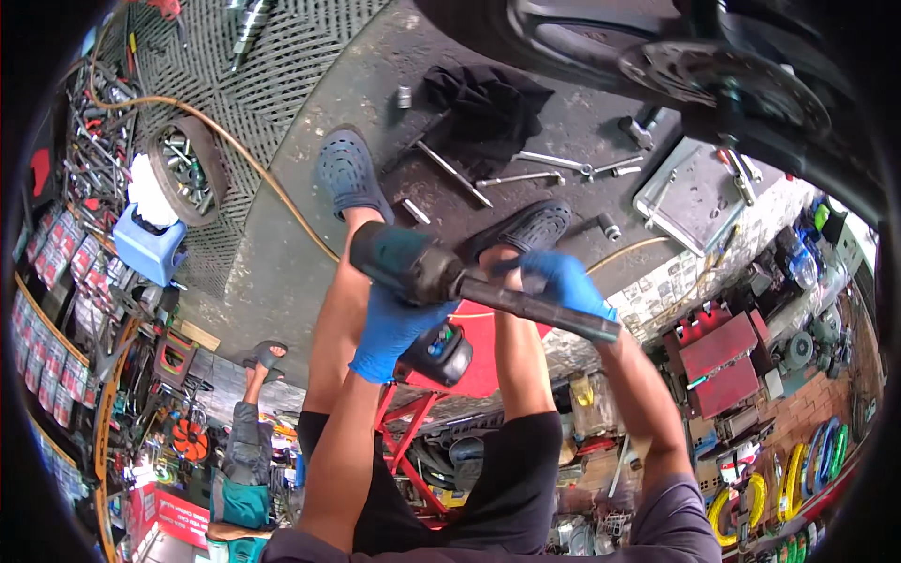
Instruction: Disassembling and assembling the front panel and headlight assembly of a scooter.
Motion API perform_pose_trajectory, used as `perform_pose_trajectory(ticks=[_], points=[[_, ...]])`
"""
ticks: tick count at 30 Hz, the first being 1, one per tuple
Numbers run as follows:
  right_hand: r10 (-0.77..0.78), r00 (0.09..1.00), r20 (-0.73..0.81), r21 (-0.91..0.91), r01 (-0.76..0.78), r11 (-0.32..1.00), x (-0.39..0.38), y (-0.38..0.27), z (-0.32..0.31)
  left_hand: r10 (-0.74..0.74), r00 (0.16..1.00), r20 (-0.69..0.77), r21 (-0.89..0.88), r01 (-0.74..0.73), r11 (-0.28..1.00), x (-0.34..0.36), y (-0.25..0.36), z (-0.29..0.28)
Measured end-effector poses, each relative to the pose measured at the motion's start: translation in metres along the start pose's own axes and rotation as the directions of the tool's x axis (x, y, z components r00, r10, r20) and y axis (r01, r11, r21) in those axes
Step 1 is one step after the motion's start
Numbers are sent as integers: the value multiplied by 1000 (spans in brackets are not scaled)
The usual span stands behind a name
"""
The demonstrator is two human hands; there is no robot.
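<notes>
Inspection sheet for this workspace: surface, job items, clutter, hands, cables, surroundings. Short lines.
Surface: grey floor, stained; grid mat at upper left.
Job's things: dark power tool with a long shaft pointing right.
Clutter: wrenches, sockets and black cloth on the floor; tray with tools on it.
Hands: left hand, blue-gloved, fingers around the tool's handle; right hand, blue-gloved, blurred, by the shaft, contact unclear.
Cables: brown hose or cable across mat and floor.
Surroundings: black wheel above; red stand between the legs; another person's foot at left.
</notes>
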State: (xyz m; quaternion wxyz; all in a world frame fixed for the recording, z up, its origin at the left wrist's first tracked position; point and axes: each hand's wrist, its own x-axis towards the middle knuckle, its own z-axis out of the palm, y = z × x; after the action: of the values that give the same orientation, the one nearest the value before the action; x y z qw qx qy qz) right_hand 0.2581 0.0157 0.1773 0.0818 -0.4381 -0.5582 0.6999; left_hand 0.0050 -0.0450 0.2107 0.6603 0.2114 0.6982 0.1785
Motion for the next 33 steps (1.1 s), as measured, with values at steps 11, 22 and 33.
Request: perform_pose_trajectory(ticks=[11, 22, 33], points=[[139, 874, -466, -722, -466, 512, 49, 242, -81, -275, 932, 238, -368, 348, 862, 3, -4, -3], [222, 857, -465, -588, -487, 646, -148, 59, -33, 28, 955, 296, -310, 68, 948, -93, 64, -32], [423, 290, -859, 352, -265, 898, -348, -226, -5, 115, 647, 754, -493, 442, 749, -246, 317, -108]])
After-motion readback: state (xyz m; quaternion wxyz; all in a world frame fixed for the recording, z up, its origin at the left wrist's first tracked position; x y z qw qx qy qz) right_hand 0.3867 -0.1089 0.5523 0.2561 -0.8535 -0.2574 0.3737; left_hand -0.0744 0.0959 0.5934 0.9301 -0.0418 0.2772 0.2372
